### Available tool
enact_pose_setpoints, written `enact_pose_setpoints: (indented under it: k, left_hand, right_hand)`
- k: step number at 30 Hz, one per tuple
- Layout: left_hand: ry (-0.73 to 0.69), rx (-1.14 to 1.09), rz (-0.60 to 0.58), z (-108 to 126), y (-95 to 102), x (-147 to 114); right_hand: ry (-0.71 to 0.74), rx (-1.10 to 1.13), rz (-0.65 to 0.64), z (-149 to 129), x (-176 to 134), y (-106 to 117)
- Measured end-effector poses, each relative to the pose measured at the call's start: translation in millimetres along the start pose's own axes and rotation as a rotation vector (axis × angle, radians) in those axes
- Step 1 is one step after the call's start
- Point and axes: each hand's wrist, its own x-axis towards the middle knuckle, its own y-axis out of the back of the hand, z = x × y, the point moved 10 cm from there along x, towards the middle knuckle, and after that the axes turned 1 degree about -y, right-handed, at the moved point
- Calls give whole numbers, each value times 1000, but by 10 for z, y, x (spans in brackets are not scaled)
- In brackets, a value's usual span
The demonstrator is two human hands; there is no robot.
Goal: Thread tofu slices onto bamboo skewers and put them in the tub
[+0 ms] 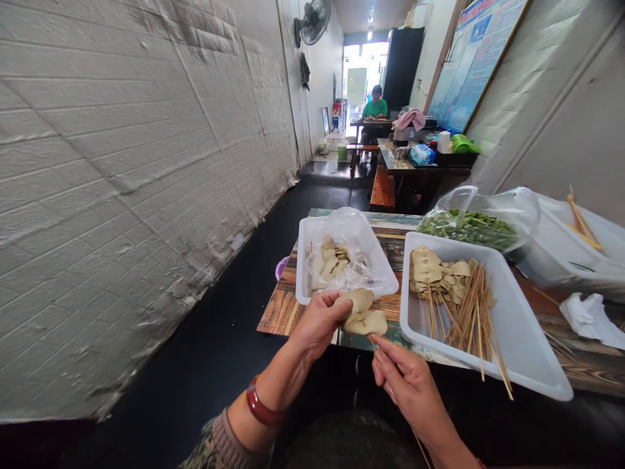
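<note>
My left hand (319, 320) pinches a flat, pale beige food slice (359, 301) between thumb and fingers. Just below it, another slice (367, 322) is pierced by a thin wooden skewer (420, 448). The skewer's lower end runs down past my right hand (401, 372), whose fingers are closed around it. Behind the hands stands a white tray (303, 260) with a clear plastic bag of loose slices (332, 264). To the right, a second white tray (530, 345) contains several skewered slices (426, 266) with their sticks pointing toward me.
A bag of green vegetables (466, 227) sits behind the right tray, beside a white container (576, 228). Crumpled tissue (588, 316) lies on the wooden table (276, 312) at right. A brick-patterned wall (122, 163) runs along the left. Far back, a person in green (375, 107) sits at another table.
</note>
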Motion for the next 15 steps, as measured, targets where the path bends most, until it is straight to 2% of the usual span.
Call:
enact_pose_setpoints:
  k: [9,15]
  left_hand:
    - [41,-13,-45,-75,-65,1]
    - [-53,78,-13,20,-48,-32]
  right_hand:
    - [12,38,7,-13,14,9]
    - [-30,74,21,18,7,8]
